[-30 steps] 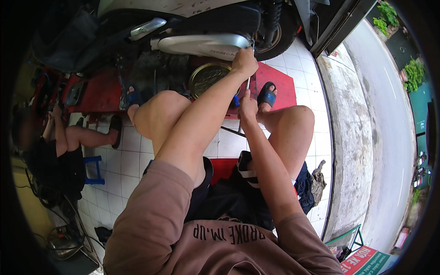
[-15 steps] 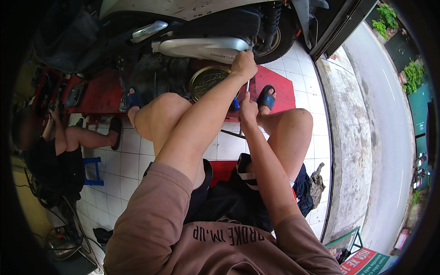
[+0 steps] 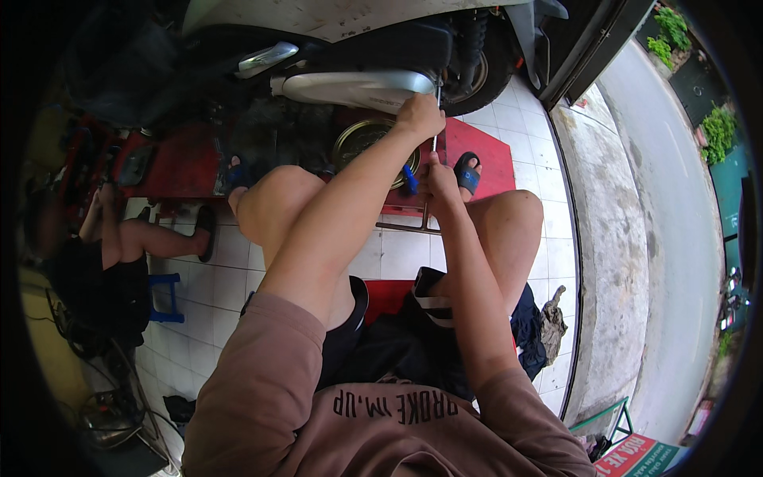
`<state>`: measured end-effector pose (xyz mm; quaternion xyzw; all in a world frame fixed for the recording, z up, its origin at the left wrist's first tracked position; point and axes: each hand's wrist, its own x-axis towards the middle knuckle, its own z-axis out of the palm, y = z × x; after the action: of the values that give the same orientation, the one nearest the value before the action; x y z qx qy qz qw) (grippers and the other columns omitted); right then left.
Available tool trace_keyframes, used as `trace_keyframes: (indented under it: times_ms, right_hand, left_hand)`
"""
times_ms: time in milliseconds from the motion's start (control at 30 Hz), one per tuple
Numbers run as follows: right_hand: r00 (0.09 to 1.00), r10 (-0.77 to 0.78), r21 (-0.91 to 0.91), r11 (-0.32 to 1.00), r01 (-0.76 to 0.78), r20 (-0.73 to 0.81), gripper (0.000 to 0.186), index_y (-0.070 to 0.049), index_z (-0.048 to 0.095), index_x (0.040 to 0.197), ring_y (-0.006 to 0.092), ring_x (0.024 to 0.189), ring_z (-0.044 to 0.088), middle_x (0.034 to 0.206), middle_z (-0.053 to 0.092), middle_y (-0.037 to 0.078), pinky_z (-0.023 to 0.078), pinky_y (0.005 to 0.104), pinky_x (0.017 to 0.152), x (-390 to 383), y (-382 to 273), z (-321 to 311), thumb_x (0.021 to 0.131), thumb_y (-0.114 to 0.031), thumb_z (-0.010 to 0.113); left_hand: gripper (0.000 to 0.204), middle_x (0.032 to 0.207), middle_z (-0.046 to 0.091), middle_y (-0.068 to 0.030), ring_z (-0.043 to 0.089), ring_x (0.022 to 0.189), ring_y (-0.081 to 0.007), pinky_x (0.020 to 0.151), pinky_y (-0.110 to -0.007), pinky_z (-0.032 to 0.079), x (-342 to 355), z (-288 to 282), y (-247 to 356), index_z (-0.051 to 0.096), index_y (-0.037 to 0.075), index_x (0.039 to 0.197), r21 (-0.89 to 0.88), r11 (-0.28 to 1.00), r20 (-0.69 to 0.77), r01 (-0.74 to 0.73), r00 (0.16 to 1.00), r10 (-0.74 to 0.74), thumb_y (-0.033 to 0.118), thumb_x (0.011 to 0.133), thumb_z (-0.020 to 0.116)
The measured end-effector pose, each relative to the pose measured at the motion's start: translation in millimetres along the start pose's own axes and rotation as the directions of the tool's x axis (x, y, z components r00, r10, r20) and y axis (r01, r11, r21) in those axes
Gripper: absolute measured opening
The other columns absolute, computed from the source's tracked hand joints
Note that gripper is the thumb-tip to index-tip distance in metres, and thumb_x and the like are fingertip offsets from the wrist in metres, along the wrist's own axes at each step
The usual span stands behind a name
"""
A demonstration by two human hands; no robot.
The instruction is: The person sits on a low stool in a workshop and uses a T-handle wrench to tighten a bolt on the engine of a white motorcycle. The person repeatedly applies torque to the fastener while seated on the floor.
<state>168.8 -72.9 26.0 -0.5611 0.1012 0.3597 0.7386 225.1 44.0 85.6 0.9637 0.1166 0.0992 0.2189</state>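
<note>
At upper centre of the frame, the left hand is clenched around a long metal tool beside the silver cover of a scooter, apparently steadying it; the right hand grasps it lower, probably for control.

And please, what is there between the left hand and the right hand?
In the head view, a short stretch of thin metal shaft shows between the left hand and the right hand, with the red platform behind it.
</note>
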Motion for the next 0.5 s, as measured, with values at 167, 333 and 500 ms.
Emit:
trace_keyframes:
  times_ms: [167,333,500]
  right_hand:
    - [0.995,0.050,0.035,0.998,-0.053,0.082,0.036,-0.009,0.045,0.077,0.0099,0.041,0.025,0.054,0.029,-0.004,0.020,0.0277,0.040,-3,-20,-5,0.099,-0.037,0.040]
    - [0.989,0.050,0.101,0.993,-0.064,0.137,0.037,-0.012,0.043,0.072,0.0088,0.043,0.022,0.054,0.027,-0.006,0.018,0.0262,0.041,-5,-24,-1,0.099,-0.038,0.039]
    - [0.901,0.168,0.278,0.915,-0.293,0.399,0.040,-0.012,0.038,0.069,0.0075,0.045,0.018,0.056,0.019,-0.007,0.016,0.0246,0.041,-10,-47,0,0.100,-0.037,0.034]
  left_hand:
    - [0.057,0.101,0.067,-0.0186,0.068,0.089,-0.0233,0.075,-0.036,0.055,-29,-50,1,0.060,-0.004,0.110,0.177,0.943,0.709,0.282,0.628,-0.321,0.043,0.099,0.029]
    - [0.062,0.116,0.061,-0.0175,0.060,0.105,-0.0241,0.093,-0.037,0.047,-87,-74,-4,0.051,-0.001,0.127,0.095,0.972,0.958,0.214,0.245,-0.147,0.048,0.099,0.025]
    - [0.035,0.088,0.067,-0.0092,0.061,0.074,-0.0183,0.071,-0.033,0.048,-134,-101,-11,0.063,0.000,0.106,-0.076,0.968,0.818,-0.240,0.540,0.198,0.031,0.092,0.053]
